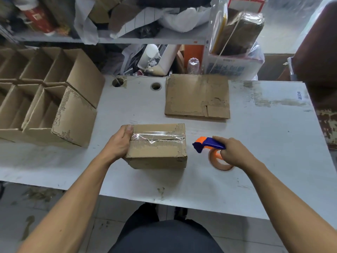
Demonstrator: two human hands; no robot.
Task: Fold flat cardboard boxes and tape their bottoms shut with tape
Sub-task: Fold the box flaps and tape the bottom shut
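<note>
A folded cardboard box (160,154) stands on the white table (255,143), its flaps facing up with a strip of clear tape (156,136) across the seam. My left hand (119,141) grips the box's left end, thumb on top. My right hand (231,152) holds a blue and orange tape dispenser (207,143) with its roll, just right of the box and a little apart from it. A flat cardboard box (197,96) lies further back on the table.
Several open folded boxes (54,99) are stacked in rows at the left of the table. Two round cable holes (156,86) sit near the back edge. Cluttered shelves, bags and a plastic bottle (193,65) stand behind the table.
</note>
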